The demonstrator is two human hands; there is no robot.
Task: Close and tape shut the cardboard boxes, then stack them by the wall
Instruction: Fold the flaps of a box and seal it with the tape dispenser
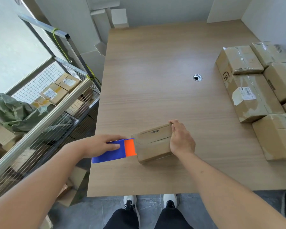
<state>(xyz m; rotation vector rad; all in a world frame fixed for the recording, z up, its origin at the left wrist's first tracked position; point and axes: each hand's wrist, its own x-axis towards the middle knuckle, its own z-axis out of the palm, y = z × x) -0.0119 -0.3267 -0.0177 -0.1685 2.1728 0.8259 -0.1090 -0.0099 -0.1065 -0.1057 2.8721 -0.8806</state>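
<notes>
at the bottom edge of the view, two white shoes [150,202] and dark trouser legs are seen on a grey tiled floor, just below the near edge of the wooden table [155,90]

on the near part of the table, a small cardboard box [153,144] is positioned with its flaps closed and a seam visible along its top. the right hand [182,139] is placed on the right end of the box, fingers curled over the far top edge and the palm laid against the side, so the box is gripped. the left hand [104,144] is wrapped round a blue tape dispenser [112,151], fingers curled over its top and the thumb pressed on its side; the dispenser's orange front part is set against the left end of the box

toward the middle of the table, a round metal cable grommet [197,77] is set into the surface

along the right side of the table, a group of taped cardboard boxes [251,96] is arranged close together, touching one another, well apart from the small box; a white label is carried on one of them

to the left of the table, a wire mesh cart [45,113] is located, in which more cartons and a green crumpled sheet [10,109] are held

beyond the far table edge, white walls and pale folded cardboard pieces [117,16] are visible
</notes>
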